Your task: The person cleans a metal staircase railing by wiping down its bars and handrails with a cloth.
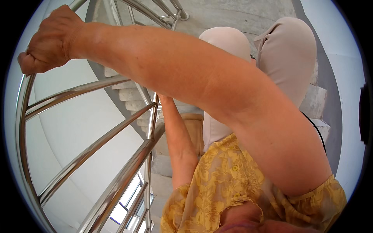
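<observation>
My right arm reaches across my body to the upper left. At its end my right hand [52, 42] is curled around the outer tube of a polished metal stair railing [21, 122]; the tube emerges above and below the fist. Whether anything else is inside that fist is hidden. My left arm runs forward beside the railing, and its wrist meets an upright metal baluster [152, 123]. Behind the right forearm, my left hand [165, 98] is almost wholly covered, so its fingers cannot be seen. Slanting metal bars [96, 147] join the railing's tubes.
Bare concrete steps [132, 96] descend beyond the railing, and a concrete landing [233, 11] lies ahead. My bent knees [287, 58] rise in front. Beside my hip is a tan, box-like object [192, 128]. A grey-banded white wall [346, 58] borders the right; a window [131, 201] shows lower left.
</observation>
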{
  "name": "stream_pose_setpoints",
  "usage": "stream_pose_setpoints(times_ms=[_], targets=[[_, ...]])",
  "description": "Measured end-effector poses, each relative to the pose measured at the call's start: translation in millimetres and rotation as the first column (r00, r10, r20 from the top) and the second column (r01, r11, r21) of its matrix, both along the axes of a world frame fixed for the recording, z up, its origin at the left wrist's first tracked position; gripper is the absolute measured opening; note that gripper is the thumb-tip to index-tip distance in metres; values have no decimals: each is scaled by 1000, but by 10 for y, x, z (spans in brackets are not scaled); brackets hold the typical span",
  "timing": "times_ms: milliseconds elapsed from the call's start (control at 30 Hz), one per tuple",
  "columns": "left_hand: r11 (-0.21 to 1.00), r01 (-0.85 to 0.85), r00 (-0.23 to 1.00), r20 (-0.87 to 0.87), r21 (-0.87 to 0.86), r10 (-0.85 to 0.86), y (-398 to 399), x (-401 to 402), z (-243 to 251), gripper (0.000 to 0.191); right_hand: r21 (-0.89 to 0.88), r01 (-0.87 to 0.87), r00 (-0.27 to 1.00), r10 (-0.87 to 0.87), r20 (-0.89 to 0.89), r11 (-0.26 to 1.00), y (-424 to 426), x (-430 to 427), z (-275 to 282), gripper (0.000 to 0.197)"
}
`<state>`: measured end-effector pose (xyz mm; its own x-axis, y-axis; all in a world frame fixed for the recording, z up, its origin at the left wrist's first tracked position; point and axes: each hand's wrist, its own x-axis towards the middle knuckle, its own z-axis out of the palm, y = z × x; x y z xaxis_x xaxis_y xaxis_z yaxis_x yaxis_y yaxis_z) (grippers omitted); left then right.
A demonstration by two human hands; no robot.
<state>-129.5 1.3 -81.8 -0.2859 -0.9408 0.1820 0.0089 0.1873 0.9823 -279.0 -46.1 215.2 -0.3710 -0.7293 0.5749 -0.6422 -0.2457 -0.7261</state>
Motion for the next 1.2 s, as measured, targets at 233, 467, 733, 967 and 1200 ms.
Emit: stream_pose_setpoints(times_ms=[233, 467, 733, 967, 1200], targets=[[998, 37, 998, -44, 46, -35, -152, 86, 494, 21, -13, 124, 988, -125, -87, 992, -15, 36, 63, 53], [950, -216, 970, -161, -224, 183, -104, -222, 2491, 28, -72, 109, 990, -114, -77, 991, 9, -56, 7, 56], [905, -351, 930, -206, -241, 305, -71, -326, 2087, 34, -55, 77, 992, -82, -101, 996, 34, 5, 57, 55], [976, -178, 982, -93, -125, 167, -136, -48, 508, 31, -46, 46, 995, -50, -82, 998, 29, 114, 95, 52], [999, -24, 1000, 8, -20, 24, 23, -22, 138, 28, -56, 111, 991, -115, -73, 992, 21, 59, 75, 52]])
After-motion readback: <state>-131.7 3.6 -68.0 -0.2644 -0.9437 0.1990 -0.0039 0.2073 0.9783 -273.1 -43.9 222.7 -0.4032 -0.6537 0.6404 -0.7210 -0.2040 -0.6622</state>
